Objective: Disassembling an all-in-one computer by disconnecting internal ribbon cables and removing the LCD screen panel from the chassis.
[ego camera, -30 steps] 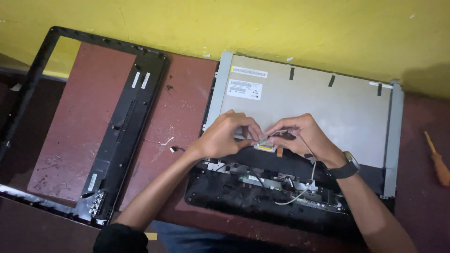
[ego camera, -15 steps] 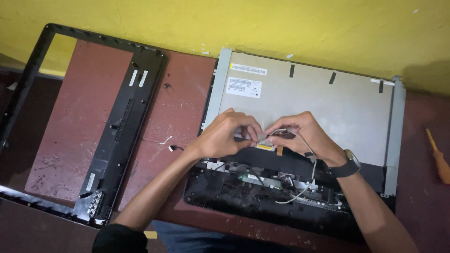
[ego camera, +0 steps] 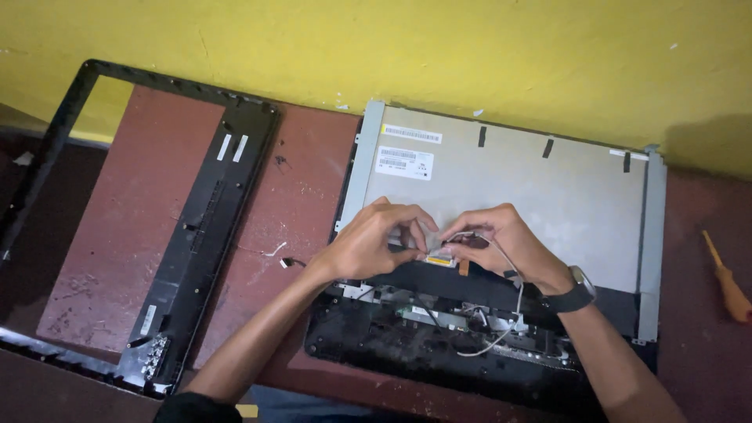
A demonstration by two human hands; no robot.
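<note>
A grey metal display panel (ego camera: 548, 188) lies back side up on a dark red table (ego camera: 301, 188). Below it sits a black plastic base (ego camera: 439, 352) with small circuit boards and white wires. My left hand (ego camera: 376, 239) and my right hand (ego camera: 501, 243) meet at the panel's lower middle. Both pinch a small flat connector with a yellow tab (ego camera: 440, 257). A thin white cable (ego camera: 513, 294) runs from it down into the base. A dark watch (ego camera: 576, 294) is on my right wrist.
A black monitor bezel frame (ego camera: 196, 235) lies to the left on the table. An orange-handled screwdriver (ego camera: 727, 282) rests at the right edge. A yellow wall (ego camera: 470, 47) stands behind the panel. A small loose wire piece (ego camera: 291, 262) lies between frame and panel.
Both hands stay at the connector with only small finger shifts. The view has drifted slightly.
</note>
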